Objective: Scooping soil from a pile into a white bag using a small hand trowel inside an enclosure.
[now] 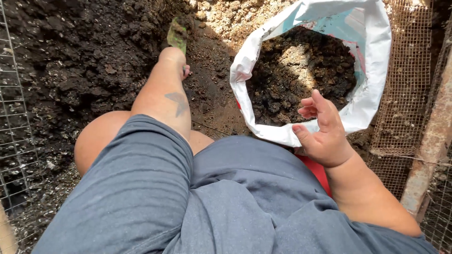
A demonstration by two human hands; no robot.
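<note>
My left hand (173, 59) reaches forward over the dark soil pile (80, 56) and is closed on the handle of a green trowel (177, 34), whose blade is stuck in the soil. My right hand (322, 129) hovers open, fingers loosely curled, at the near rim of a white plastic sack (372, 70) that is filled with dark soil (301, 70). That hand holds nothing. My knee and blue-grey shorts fill the lower part of the view.
Wire mesh (14, 122) runs along the left edge. More mesh (407, 70) and a rusty post (431, 146) stand on the right. Paler, drier earth (230, 16) lies beyond the sack. A red object (316, 168) shows under my right wrist.
</note>
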